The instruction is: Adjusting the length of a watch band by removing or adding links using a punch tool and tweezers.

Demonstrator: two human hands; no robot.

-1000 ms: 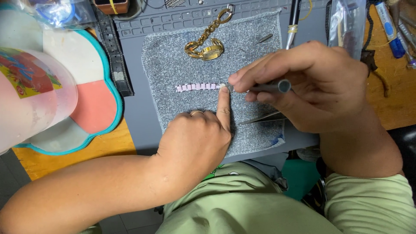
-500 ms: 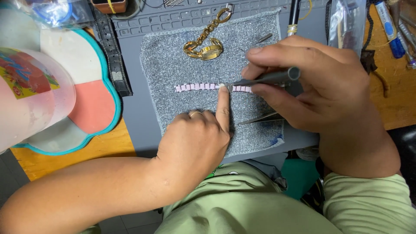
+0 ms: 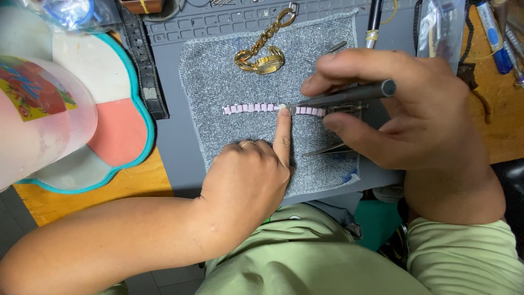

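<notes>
Flat on grey cloth (image 3: 218, 71), pale pink link strap (image 3: 248, 108), left hand (image 3: 248, 180) forefinger pressing it, right hand (image 3: 404, 109) fingers clamped on dark tool (image 3: 349, 94).

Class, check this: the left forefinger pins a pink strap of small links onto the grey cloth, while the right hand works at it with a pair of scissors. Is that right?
Not quite. The head view shows the right hand holding a thin dark tool, not scissors. The left forefinger does pin the pink strap onto the grey cloth.

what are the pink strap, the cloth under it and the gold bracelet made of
Pink strap: small glossy links, likely ceramic or coated metal; unclear. Cloth: grey woven fabric, matte, frayed edges. Gold bracelet: shiny yellow chain, looks like polished or plated metal.
</notes>
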